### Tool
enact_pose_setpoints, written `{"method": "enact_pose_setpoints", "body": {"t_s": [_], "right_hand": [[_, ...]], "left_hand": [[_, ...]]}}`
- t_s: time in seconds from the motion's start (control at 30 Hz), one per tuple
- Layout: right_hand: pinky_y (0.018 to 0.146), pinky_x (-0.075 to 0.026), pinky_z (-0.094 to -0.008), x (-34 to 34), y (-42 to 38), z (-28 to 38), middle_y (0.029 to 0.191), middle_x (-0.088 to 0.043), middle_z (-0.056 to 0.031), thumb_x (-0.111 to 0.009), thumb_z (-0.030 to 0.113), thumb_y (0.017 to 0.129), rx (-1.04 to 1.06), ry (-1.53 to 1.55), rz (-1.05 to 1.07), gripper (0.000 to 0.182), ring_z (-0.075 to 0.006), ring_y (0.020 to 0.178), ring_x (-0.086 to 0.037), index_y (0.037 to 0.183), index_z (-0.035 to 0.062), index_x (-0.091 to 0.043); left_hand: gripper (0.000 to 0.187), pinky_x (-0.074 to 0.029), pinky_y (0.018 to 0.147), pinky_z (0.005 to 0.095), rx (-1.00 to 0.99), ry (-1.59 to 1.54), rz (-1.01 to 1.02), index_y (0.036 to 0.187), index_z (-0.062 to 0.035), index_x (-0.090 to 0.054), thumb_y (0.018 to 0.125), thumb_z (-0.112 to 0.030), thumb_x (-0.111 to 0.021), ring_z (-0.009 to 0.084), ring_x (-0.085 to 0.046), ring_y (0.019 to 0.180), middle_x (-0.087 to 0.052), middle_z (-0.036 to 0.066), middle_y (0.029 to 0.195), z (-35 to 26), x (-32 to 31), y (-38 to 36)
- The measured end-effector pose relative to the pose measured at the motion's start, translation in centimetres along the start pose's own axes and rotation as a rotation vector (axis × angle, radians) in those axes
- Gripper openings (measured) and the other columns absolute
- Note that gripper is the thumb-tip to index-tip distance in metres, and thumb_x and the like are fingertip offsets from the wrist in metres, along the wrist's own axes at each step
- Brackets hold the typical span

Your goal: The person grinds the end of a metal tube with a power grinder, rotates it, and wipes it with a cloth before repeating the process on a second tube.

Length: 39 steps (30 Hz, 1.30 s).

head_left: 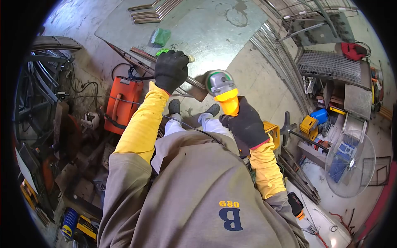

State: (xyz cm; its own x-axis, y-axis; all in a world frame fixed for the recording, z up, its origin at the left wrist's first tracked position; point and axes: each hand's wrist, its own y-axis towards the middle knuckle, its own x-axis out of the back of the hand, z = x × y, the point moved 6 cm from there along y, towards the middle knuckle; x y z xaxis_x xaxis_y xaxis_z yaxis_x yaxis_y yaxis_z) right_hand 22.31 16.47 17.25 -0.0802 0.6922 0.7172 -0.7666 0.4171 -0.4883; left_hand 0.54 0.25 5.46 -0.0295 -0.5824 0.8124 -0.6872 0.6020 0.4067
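Note:
My left hand [170,71], in a black glove, is closed over a shiny metal tube [194,82] that slants down to the right. Something bright green [162,52] shows at its knuckles; what it is, I cannot make out. In my right hand [248,124], also gloved, is a yellow and grey angle grinder [225,91]. Its green-backed disc [210,82] is beside the tube's right end; whether they touch is not clear. A crumpled green packet [161,37] lies on the metal sheet [198,35] beyond my left hand.
An orange machine [123,105] stands left of my legs, with a dark cable [198,131] crossing before me. Bent tubes [155,12] lie on the sheet. Long metal bars [281,66] run along the right. A fan [351,163] and tools stand at right; scrap metal crowds the left.

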Motion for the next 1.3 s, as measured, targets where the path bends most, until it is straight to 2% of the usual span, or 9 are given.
{"method": "enact_pose_setpoints", "body": {"t_s": [0.03,0.07,0.2,0.3,0.57,0.83,1.13,1.23,1.3], "right_hand": [[0.081,-0.06,-0.0452,-0.4,0.0,0.1,0.104,-0.078,-0.0176,-0.092,0.025,0.087,-0.039,-0.009,0.057,0.055,-0.0344,0.091,-0.078,0.131,0.0045,-0.064],[0.082,-0.06,-0.0444,-0.7,-0.1,0.0,0.105,-0.079,-0.0168,-0.091,0.024,0.088,0.052,-0.049,0.008,0.054,-0.0334,0.094,-0.078,0.13,0.0047,-0.064],[0.083,-0.06,-0.0443,0.1,0.1,-0.6,0.106,-0.079,-0.017,-0.091,0.024,0.088,-0.037,-0.001,0.037,0.052,-0.0336,0.095,-0.078,0.129,0.0041,-0.065],[0.083,-0.06,-0.0439,1.7,0.9,-1.9,0.106,-0.079,-0.0173,-0.091,0.024,0.089,-0.059,0.014,-0.028,0.052,-0.0337,0.095,-0.078,0.129,0.0035,-0.065],[0.083,-0.06,-0.0428,0.0,0.7,-0.2,0.106,-0.079,-0.0181,-0.091,0.023,0.087,-0.062,-0.051,0.107,0.056,-0.0327,0.093,-0.079,0.133,0.0035,-0.065],[0.081,-0.06,-0.0398,1.8,1.7,-3.6,0.104,-0.079,-0.0124,-0.091,0.02,0.089,-0.042,0.027,-0.05,0.055,-0.0252,0.089,-0.076,0.135,0.0025,-0.065],[0.092,-0.06,-0.0412,-0.8,-0.1,-2.8,0.119,-0.079,-0.0158,-0.093,0.017,0.086,-0.035,0.141,0.068,0.069,-0.0293,0.105,-0.077,0.146,0.0036,-0.061],[0.084,-0.061,-0.0384,0.1,0.9,-4.6,0.111,-0.077,-0.0133,-0.091,0.015,0.087,0.026,0.114,-0.034,0.064,-0.0243,0.093,-0.076,0.143,0.0029,-0.062],[0.075,-0.059,-0.0344,0.4,2.2,-7.3,0.103,-0.073,-0.0083,-0.09,0.014,0.089,-0.094,0.334,-0.055,0.057,-0.0174,0.081,-0.071,0.138,0.003,-0.063]], "left_hand": [[0.018,-0.056,0.083,0.0473,-0.004,-0.001,-0.007,0.098,-0.0211,-0.085,0.085,-0.015,-0.074,0.0293,-0.073,0.092,-0.076,0.003,0.094,-0.1,0.1,0.0],[0.017,-0.056,0.083,0.0473,-0.007,-0.002,-0.015,0.097,-0.0209,-0.084,0.084,-0.015,-0.075,0.0293,-0.073,0.092,-0.076,0.003,0.093,-0.1,0.2,0.0],[0.017,-0.056,0.083,0.0471,-0.005,0.003,0.004,0.096,-0.0209,-0.084,0.084,-0.014,-0.075,0.0292,-0.072,0.092,-0.076,0.003,0.093,-0.2,0.5,0.1],[0.01,-0.055,0.083,0.0484,-0.022,-0.051,-0.041,0.091,-0.0136,-0.078,0.083,-0.011,-0.074,0.0329,-0.07,0.092,-0.072,0.007,0.094,-0.5,0.9,0.1],[0.008,-0.055,0.083,0.0485,-0.029,-0.058,-0.037,0.089,-0.0127,-0.077,0.082,-0.01,-0.074,0.0333,-0.07,0.092,-0.071,0.007,0.092,-0.7,1.1,0.2],[0.013,-0.056,0.081,0.0481,-0.012,-0.029,-0.026,0.092,-0.0161,-0.081,0.082,-0.012,-0.074,0.0313,-0.071,0.09,-0.073,0.006,0.091,-0.4,0.6,0.2],[0.013,-0.056,0.08,0.048,-0.027,-0.021,-0.033,0.091,-0.0168,-0.081,0.082,-0.011,-0.074,0.0321,-0.071,0.088,-0.073,0.006,0.09,-0.7,1.1,0.4],[0.016,-0.055,0.082,0.0479,-0.019,-0.014,-0.009,0.094,-0.0166,-0.081,0.083,-0.009,-0.073,0.0329,-0.07,0.089,-0.072,0.007,0.092,-0.4,0.5,0.2],[0.016,-0.055,0.081,0.0479,-0.024,-0.016,-0.018,0.094,-0.0167,-0.081,0.083,-0.009,-0.073,0.0332,-0.07,0.089,-0.072,0.007,0.092,-0.3,0.4,0.2]]}}
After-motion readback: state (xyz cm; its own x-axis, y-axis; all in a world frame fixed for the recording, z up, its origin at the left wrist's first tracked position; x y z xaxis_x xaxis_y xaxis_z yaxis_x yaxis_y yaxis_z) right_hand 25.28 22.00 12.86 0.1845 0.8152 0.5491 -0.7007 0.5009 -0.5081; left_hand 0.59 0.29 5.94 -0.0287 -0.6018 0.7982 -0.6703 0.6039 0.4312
